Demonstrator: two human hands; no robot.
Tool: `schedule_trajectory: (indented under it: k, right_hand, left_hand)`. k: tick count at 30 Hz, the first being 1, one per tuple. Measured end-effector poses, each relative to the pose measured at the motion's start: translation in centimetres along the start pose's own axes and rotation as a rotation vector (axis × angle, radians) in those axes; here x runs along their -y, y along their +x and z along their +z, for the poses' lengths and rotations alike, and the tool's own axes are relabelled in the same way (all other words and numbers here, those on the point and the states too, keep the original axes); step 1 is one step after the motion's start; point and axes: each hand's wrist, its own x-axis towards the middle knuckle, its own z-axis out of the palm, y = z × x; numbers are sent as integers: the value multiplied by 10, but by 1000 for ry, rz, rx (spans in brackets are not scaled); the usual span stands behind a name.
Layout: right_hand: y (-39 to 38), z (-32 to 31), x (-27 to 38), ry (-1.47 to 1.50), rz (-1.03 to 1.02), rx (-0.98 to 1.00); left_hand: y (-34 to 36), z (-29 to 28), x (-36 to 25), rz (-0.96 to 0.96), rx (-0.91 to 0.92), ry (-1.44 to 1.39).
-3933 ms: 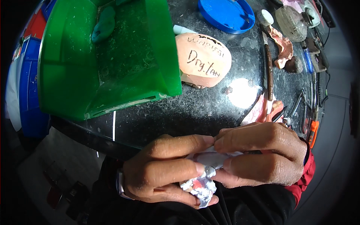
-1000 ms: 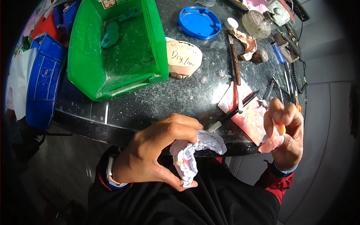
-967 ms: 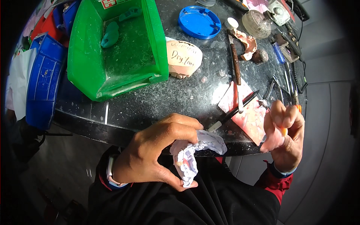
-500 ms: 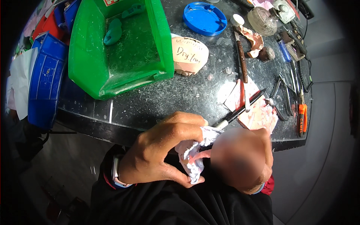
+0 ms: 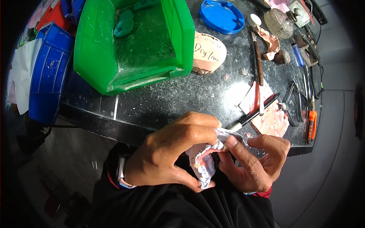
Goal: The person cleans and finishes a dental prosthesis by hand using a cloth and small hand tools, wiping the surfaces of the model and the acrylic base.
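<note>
My left hand (image 5: 163, 155) grips a rough white horseshoe-shaped dental cast (image 5: 203, 174) from above and the side, its fingers curled round it. A pink piece (image 5: 208, 152) lies along the inside of the cast. My right hand (image 5: 254, 163) is closed on the cast's right part, index fingertip on top at a small pale piece and thumb below. Beyond the hands on the bench lie a black-and-white pen (image 5: 258, 108), a pink wax sheet (image 5: 272, 123) and a metal spatula with a wooden handle (image 5: 257, 57).
A green bin (image 5: 89, 57) holds turquoise pieces. A blue bin (image 5: 49, 79) stands left on the dark bench (image 5: 152, 102). Behind are a tan cast (image 5: 209, 53), blue lid (image 5: 220, 17) and glass burner (image 5: 277, 24); tools with orange-handled cutters (image 5: 311, 127) line the right.
My right hand, earlier raised at the right with a pink piece bearing a yellowish part, has moved left and down onto the cast in my left hand, which has shifted slightly right.
</note>
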Motion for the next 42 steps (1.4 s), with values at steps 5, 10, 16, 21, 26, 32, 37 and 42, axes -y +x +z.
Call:
schedule_trajectory:
  k: [5, 10, 16, 21, 26, 32, 37, 42]
  right_hand:
    - [0, 0, -2, 425, 196, 55]
    - [1, 8, -11, 749, 287, 8]
    - [4, 6, -15, 897, 311, 205]
    - [3, 7, -15, 1023, 374, 195]
    - [1, 8, -13, 1141, 460, 183]
    - [1, 8, -12, 1180, 496, 159]
    - [2, 10, -14, 1104, 402, 154]
    - [6, 8, -13, 1001, 329, 152]
  left_hand:
    - [2, -1, -1, 42, 14, -41]
    - [-8, 2, 2, 51, 14, -99]
    - [-10, 0, 3, 108, 67, -43]
    - [-13, 12, 12, 233, -44, 3]
    - [-14, 10, 11, 220, -23, -14]
    - [-12, 7, 7, 166, 7, -87]
    - [-10, 5, 6, 103, 34, -213]
    - [-11, 5, 6, 79, 55, -247]
